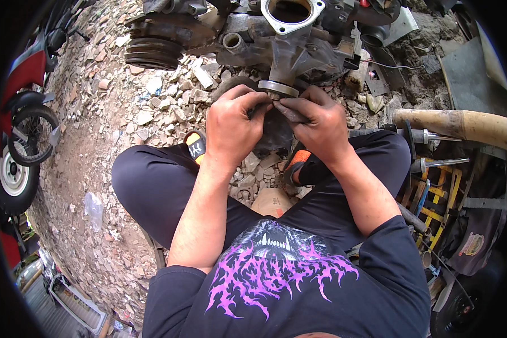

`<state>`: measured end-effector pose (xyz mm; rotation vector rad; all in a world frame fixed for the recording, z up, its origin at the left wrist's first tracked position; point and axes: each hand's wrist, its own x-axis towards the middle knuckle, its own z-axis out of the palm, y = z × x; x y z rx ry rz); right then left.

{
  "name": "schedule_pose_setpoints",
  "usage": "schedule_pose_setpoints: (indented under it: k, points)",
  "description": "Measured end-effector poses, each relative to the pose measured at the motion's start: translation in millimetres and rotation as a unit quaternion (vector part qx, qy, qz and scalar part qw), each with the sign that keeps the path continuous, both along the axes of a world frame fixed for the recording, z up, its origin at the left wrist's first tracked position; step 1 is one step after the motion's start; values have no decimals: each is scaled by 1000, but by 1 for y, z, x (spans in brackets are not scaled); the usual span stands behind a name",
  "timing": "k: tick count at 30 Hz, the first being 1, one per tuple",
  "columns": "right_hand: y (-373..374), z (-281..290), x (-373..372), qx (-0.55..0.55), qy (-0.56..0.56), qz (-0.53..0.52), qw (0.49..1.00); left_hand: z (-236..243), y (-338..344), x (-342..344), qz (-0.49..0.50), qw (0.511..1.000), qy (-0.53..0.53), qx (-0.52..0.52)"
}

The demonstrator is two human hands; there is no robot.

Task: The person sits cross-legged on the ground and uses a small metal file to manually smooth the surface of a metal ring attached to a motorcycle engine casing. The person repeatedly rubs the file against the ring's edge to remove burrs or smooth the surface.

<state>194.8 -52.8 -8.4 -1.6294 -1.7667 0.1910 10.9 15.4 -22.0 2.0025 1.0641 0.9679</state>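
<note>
A greasy metal engine housing [332,53] with an open flanged port [290,11] on top fills the upper middle. A ridged pulley [154,56] sits at its left end. Its neck drops to a round metal flange [278,87] nearest me. My left hand [235,124] and my right hand [315,121] meet just below that flange, fingers curled and pinched around a small dark part at its underside, which is mostly hidden by my fingertips.
I sit cross-legged on rubble [158,107]. A red motorbike [25,79] stands at the left. At the right lie a bamboo pole [450,119], metal shafts [439,163], sheet metal [467,73] and yellow metal framing [436,203]. A plastic bag [94,211] lies left.
</note>
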Motion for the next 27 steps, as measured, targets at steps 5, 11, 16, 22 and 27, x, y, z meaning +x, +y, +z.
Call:
schedule_pose_setpoints:
  k: [5, 11, 16, 22, 27]
  points:
    - [0, -3, -6, 11, -23, -11, 1000, -2, -1, 4, 20, 1000, -5, 18]
    - [-6, 1, -14, -11, -38, -24, 999, -2, -2, 5, 24, 999, -18, 15]
    - [-5, 1, -16, 3, -6, -22, 1000, -3, -3, 6, 34, 999, -17, 8]
    - [-6, -1, -15, -7, 7, -13, 1000, -1, -4, 8, 45, 999, -4, 14]
    - [-1, 1, -23, -24, -11, -9, 1000, -7, -1, 5, 59, 998, 9, 8]
